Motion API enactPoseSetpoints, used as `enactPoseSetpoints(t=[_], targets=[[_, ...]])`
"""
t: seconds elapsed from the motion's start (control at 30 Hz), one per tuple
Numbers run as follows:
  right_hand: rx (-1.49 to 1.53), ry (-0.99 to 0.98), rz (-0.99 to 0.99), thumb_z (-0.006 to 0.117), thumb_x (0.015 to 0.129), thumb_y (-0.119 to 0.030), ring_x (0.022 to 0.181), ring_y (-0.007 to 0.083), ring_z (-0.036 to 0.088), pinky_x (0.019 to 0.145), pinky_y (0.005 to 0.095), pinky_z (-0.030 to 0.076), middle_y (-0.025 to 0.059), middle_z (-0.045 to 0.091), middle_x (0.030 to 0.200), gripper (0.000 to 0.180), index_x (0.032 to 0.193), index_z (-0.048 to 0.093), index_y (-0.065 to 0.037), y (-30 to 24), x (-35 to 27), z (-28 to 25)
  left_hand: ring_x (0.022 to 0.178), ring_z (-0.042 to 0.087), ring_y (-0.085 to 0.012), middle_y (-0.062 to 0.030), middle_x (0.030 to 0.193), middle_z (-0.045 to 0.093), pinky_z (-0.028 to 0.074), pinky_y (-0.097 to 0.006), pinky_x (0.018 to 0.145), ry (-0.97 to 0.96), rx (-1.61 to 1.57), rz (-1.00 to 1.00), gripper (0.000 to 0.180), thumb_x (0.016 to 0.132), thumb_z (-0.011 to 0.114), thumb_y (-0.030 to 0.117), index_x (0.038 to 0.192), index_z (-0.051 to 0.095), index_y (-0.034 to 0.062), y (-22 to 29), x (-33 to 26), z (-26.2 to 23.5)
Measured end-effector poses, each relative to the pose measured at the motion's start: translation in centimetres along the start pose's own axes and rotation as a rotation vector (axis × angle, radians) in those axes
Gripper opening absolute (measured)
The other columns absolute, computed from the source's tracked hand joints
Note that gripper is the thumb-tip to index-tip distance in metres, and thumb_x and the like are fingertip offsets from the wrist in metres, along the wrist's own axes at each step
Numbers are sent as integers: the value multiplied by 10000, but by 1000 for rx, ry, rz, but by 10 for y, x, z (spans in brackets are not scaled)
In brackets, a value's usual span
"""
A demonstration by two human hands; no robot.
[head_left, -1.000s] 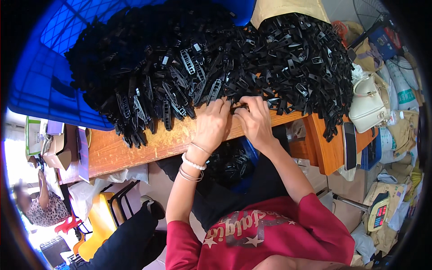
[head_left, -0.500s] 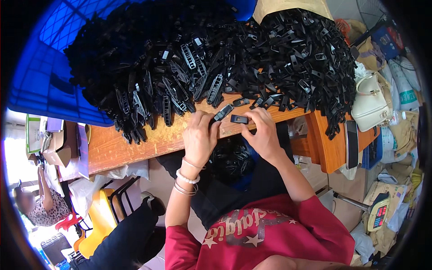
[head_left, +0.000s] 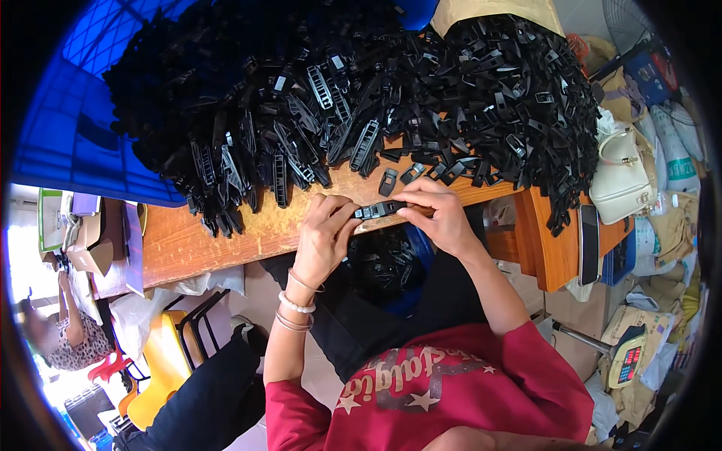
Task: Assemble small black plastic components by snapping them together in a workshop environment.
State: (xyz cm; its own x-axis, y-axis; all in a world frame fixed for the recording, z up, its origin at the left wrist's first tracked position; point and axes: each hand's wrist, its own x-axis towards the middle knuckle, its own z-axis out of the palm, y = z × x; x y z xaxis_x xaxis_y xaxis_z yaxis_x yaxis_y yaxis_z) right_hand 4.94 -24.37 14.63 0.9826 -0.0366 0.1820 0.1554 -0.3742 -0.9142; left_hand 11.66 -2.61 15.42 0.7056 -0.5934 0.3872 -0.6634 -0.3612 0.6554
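My left hand [head_left: 326, 234] and my right hand [head_left: 437, 216] meet at the near edge of a wooden table [head_left: 226, 237], each pinching one end of a small black plastic clip part [head_left: 380, 210] held level between them. Just beyond my fingers lie a few loose black pieces [head_left: 388, 180]. Behind them a large heap of long black plastic parts [head_left: 301, 113] covers the table's middle, and a second heap [head_left: 511, 98] spreads to the right.
A blue plastic crate [head_left: 68, 143] stands at the back left. A white handbag [head_left: 620, 180] and a dark phone [head_left: 589, 244] lie on the table's right end. A black bag of parts [head_left: 383, 263] sits below the table edge. Another person [head_left: 64, 331] sits far left.
Both hands have drawn back from the pile toward the table's near edge and come together, now joining two black pieces into one between them.
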Motion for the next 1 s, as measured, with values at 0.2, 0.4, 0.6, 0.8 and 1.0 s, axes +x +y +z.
enactPoseSetpoints(t=[0.2, 0.4, 0.6, 0.8, 1.0], targets=[[-88, 14, -115, 716, 779, 41, 900, 197, 579, 718, 293, 485, 80, 582, 959, 217, 996, 707, 30, -1, -1, 17, 867, 568, -298, -114, 936, 624, 483, -369, 769, -22, -24, -7, 219, 757, 726, -5, 970, 681, -15, 2, -4, 4], [-276, 147, -244, 664, 794, 43, 898, 242, 562, 772, 349, 456, 91, 589, 961, 140, 928, 696, 17, 4, 3, 11, 806, 639, -279, -123, 898, 655, 523, -344, 725, 67, -178, -128, 212, 772, 782, 98, 935, 713, -19, -3, 9, 7], [-665, 140, -498, 620, 729, 27, 978, 289, 537, 799, 377, 423, 135, 584, 1054, 164, 886, 665, 26, 5, 33, 12, 851, 627, -340, -155, 935, 603, 514, -407, 672, 102, 265, 5, 171, 857, 654, 71, 1008, 615, 1, -3, 53, 32], [-421, 236, -559, 642, 788, 34, 879, 317, 580, 751, 386, 475, 142, 600, 1079, 169, 949, 596, 12, 12, 21, 13, 682, 657, -323, -162, 836, 659, 518, -350, 623, 154, 16, -171, 216, 879, 657, 41, 1089, 631, -2, -3, 25, 29], [-158, 279, -241, 648, 820, 69, 752, 189, 638, 620, 282, 529, 122, 558, 987, 335, 1145, 582, 25, 5, -6, 30, 834, 676, -345, -162, 1025, 673, 542, -413, 701, 53, 145, -202, 317, 846, 616, -13, 1160, 596, 27, 8, 13, 17]])
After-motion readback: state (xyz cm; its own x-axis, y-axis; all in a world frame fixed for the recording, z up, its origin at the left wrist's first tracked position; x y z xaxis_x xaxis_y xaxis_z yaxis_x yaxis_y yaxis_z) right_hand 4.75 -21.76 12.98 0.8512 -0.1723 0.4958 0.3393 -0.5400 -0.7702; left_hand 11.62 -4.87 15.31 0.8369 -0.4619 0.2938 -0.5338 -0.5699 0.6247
